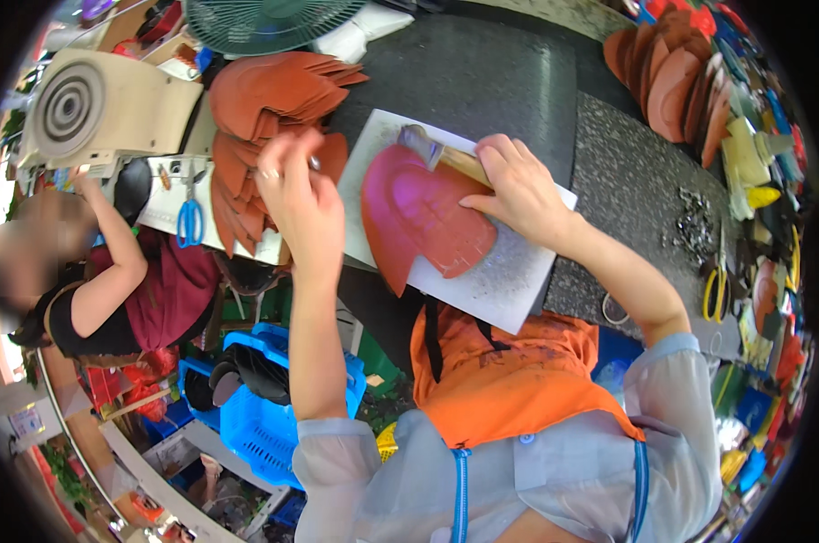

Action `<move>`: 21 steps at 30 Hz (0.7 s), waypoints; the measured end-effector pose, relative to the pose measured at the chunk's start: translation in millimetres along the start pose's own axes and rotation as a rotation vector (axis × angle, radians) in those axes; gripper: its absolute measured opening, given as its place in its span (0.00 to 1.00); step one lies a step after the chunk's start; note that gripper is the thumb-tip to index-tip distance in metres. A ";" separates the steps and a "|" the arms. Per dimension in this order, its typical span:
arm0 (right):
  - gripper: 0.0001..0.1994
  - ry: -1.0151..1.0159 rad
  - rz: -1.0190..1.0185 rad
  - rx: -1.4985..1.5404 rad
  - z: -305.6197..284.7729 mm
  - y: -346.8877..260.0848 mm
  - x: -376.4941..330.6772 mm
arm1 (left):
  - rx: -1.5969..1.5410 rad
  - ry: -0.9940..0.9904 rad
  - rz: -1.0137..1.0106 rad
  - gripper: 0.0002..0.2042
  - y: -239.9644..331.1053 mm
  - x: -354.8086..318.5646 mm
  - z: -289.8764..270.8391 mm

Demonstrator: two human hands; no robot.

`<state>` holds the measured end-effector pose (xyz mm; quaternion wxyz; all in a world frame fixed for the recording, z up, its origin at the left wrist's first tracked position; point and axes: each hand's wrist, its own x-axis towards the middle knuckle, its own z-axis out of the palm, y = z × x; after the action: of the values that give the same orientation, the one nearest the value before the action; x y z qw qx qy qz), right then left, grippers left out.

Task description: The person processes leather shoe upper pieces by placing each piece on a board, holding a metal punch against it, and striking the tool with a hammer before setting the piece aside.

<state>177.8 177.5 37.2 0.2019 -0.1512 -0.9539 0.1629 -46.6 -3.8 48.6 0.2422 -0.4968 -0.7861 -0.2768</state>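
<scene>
My right hand [522, 190] grips the wooden handle of a hammer [462, 165]. The hammer's metal head rests over the upper edge of a curved reddish-brown leather piece [418, 213], which looks purplish in its middle. Under the leather lies a white board [518, 262], tilted on the dark worktop. My left hand [301, 195] is raised left of the board, in front of stacked brown leather pieces [269, 95]. Its fingers are curled and partly blurred, with a small shiny thing at the fingertips that I cannot make out.
More leather pieces [672, 77] stand at the far right. Small metal bits [696, 222] and yellow-handled scissors [715, 291] lie right. At left are a beige machine [110, 104], blue-handled scissors [190, 222] and a seated person [110, 290]. Blue baskets [255, 421] stand below.
</scene>
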 end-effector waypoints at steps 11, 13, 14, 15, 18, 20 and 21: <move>0.13 0.125 0.315 0.153 -32.9 95.0 37.5 | 0.595 -0.243 0.123 0.32 -64.1 48.8 21.0; 0.12 0.166 0.276 0.034 -44.3 158.6 51.1 | 0.591 -0.187 0.163 0.24 -60.7 50.7 26.2; 0.11 0.133 0.272 -0.018 -50.2 181.9 55.2 | 0.586 -0.184 0.165 0.24 -58.3 56.2 25.0; 0.11 0.136 0.276 -0.024 -50.6 197.1 54.4 | 0.493 -0.213 0.116 0.22 -55.6 64.5 19.3; 0.11 0.213 0.267 -0.103 -41.9 217.8 50.4 | 0.409 -0.200 0.082 0.13 -57.6 76.4 12.9; 0.11 0.255 0.217 -0.083 -35.4 222.4 50.9 | 0.292 -0.306 0.052 0.10 -62.6 76.9 6.0; 0.12 0.233 0.189 -0.120 -41.7 223.5 50.4 | 0.207 -0.266 0.058 0.07 -49.3 78.2 -0.1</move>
<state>201.7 407.2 7.1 0.2858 -0.2699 -0.9134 0.1054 -122.2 29.3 90.4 0.1937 -0.5240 -0.8208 -0.1192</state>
